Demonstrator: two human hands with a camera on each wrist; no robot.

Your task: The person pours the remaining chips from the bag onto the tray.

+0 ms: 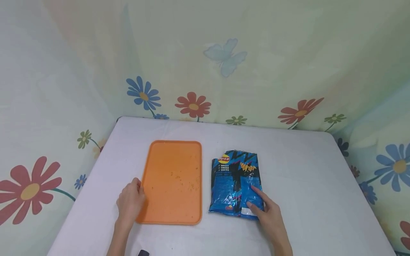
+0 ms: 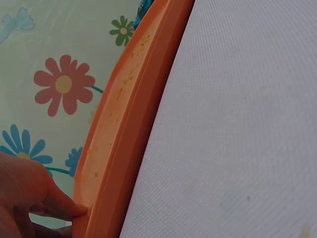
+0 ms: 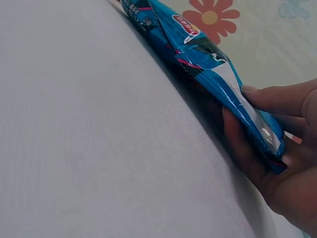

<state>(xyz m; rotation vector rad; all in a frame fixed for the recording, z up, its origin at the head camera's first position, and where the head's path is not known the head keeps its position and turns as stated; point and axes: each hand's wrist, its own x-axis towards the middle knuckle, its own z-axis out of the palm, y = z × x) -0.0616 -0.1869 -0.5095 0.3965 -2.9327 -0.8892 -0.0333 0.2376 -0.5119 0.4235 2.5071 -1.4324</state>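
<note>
An orange tray (image 1: 171,181) with yellowish crumbs scattered over its surface lies on the table. My left hand (image 1: 130,199) is at the tray's left edge, and in the left wrist view its fingertips (image 2: 77,210) pinch the rim. To the right of the tray is a blue and black chip bag (image 1: 224,185), creased and rather flat, with a fold down its right part. My right hand (image 1: 270,215) grips the bag's lower right corner. Seen from the right wrist, the thumb and fingers (image 3: 277,101) are on opposite sides of the bag's edge, next to a white strip.
A white cloth covers the table (image 1: 307,185). A small black object (image 1: 143,252) shows at the bottom edge of the head view, near the left forearm. Behind and beside the table hangs a pale curtain (image 1: 256,64) printed with flowers and a butterfly.
</note>
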